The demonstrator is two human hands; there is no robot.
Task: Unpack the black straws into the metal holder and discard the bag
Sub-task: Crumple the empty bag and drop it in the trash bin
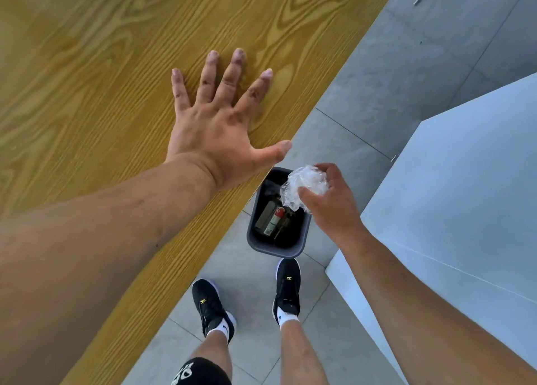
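My shoes (287, 285) stand on the grey floor, toes just short of the dark bin (274, 250). Over its open mouth, my right hand (329, 203) clenches the crumpled clear bag (303, 185), fingers curled round it. The bag projects from the hand toward the table side and seems to lie above the bin's far half, though its height over the rim cannot be judged from overhead. Letting go should drop it straight in. Farther off, my left hand (216, 123) lies flat, fingers spread, on the wooden table (87, 64). Straws and holder are out of view.
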